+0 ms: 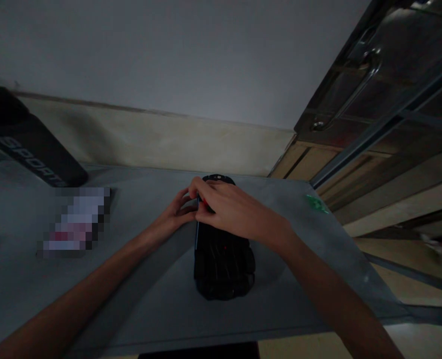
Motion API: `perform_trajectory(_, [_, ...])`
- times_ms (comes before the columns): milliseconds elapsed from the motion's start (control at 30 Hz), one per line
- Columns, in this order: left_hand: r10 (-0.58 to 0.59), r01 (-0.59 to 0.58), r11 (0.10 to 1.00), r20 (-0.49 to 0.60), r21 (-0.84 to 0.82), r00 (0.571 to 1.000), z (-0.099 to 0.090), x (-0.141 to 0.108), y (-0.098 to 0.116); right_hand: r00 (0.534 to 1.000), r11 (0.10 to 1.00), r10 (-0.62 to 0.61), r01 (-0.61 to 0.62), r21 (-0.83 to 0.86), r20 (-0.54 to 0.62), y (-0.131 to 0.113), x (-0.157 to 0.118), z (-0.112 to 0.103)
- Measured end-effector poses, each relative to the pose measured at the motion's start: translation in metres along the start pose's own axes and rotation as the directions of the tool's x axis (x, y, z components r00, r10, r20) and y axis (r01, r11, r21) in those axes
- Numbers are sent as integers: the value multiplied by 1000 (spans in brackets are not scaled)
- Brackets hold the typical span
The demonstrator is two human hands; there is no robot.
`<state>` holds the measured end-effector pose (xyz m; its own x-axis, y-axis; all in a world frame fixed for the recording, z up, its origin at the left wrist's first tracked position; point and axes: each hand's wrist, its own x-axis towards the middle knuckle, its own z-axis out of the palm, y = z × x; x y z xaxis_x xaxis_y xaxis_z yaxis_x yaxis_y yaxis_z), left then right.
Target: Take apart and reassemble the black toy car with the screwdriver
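L fingers (187, 218) & R fingers (202, 188) curled at ridged blk oblong (224, 262); can't tell if clamped.

Setting was a dim indoor room; home or small workroom could not be told. Evidence: plain wall (168, 60) met a cream lower band (191, 142); 1 grey table (149, 309) stood along it, bearing a black bottle (41, 149); at right, a dark panel (396, 70) carried 1 metal handle (352, 94).
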<state>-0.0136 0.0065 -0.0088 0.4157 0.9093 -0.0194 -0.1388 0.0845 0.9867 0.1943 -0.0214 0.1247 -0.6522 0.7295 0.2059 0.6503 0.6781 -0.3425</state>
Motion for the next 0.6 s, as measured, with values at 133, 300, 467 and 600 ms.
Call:
perform_trajectory(133, [-21, 21, 1000, -10, -16, 1000, 0, 0, -2, 1000, 1000, -11, 10, 23, 24, -3, -1, -5])
perform_trajectory(300, [-20, 20, 1000, -24, -2, 1000, 0, -1, -1, 999, 1000, -10, 10, 3, 50, -6, -1, -9])
perform_trajectory(467, [-24, 26, 999, -71, 19, 997, 0, -1, -1, 997, 1000, -13, 13, -10, 72, -7, 0, -10])
perform_trajectory(600, [-4, 5, 1000, -54, 16, 999, -2, 1, -4, 998, 1000, -12, 13, -20, 62, -7, 0, -11])
